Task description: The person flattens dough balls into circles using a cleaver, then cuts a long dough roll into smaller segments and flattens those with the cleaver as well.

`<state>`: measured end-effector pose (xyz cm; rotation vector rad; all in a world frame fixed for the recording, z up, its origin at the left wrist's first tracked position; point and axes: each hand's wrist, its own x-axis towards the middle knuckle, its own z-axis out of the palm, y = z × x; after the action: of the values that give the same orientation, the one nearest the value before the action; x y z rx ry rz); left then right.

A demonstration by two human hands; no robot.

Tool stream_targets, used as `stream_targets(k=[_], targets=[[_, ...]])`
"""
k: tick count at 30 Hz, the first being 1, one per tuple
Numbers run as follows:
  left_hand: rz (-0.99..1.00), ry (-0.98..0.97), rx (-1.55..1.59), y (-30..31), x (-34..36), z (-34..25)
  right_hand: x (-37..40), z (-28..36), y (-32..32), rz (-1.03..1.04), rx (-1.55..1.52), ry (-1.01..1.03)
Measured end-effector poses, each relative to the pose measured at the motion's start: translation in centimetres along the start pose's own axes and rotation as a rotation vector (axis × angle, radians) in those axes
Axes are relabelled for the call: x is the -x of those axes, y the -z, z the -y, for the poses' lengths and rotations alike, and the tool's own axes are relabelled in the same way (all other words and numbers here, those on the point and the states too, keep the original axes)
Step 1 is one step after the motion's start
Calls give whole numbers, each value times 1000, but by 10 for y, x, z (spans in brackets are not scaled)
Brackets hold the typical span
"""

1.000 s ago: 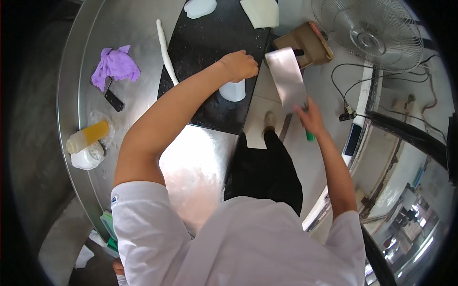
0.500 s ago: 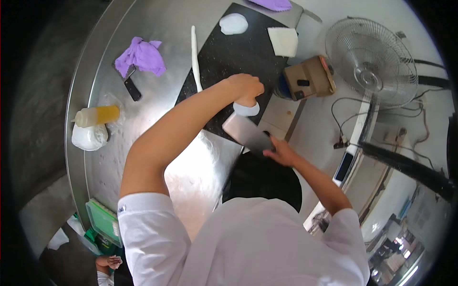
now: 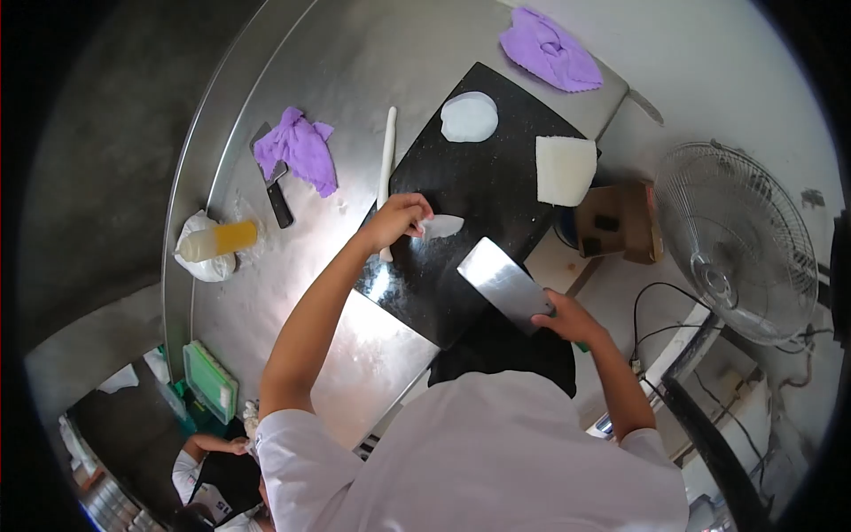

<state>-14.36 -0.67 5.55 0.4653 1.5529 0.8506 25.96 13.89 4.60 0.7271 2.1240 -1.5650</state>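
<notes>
My left hand [image 3: 403, 220] is closed on the edge of a thin white dough wrapper [image 3: 445, 227] over the black board [image 3: 425, 293]. The wrapper looks lifted and tilted. Low on the right, my right hand [image 3: 567, 317] grips a broad-bladed cleaver [image 3: 503, 279], its blade pointing up and left over the board's near edge. A long white dough roll [image 3: 388, 160] lies along the board's left edge, partly behind my left hand. Further back on the board is a round white piece [image 3: 470, 117], perhaps stacked wrappers. A white square pad [image 3: 566, 170] rests at its right corner.
On the steel table sit two purple cloths [image 3: 301, 151] [image 3: 551, 49], a black-handled knife [image 3: 279, 202] and a squeeze bottle of yellow liquid [image 3: 222, 239]. A cardboard box [image 3: 629, 222] and a fan [image 3: 736, 239] stand right. Another person [image 3: 222, 470] is at lower left.
My left hand has moved away from the cleaver toward the dough roll, taking the wrapper along. The cleaver remains in my right hand. The whole view has shifted.
</notes>
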Motion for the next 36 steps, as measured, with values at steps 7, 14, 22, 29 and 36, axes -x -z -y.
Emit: stream_targets(k=[7, 14, 22, 29, 36], targets=[[-244, -287, -362, -6, -10, -62, -13, 5, 80, 87, -98, -201], [-193, -450, -18, -26, -43, -149, -42, 2, 100, 80, 13, -45], [-420, -320, -162, 12, -126, -70, -58, 5, 116, 40, 1, -88], [-688, -227, -412, 12, -127, -73, -73, 3, 121, 43, -20, -69], [-667, -694, -680, 6, -158, -95, -83, 3, 124, 51, 87, -18]])
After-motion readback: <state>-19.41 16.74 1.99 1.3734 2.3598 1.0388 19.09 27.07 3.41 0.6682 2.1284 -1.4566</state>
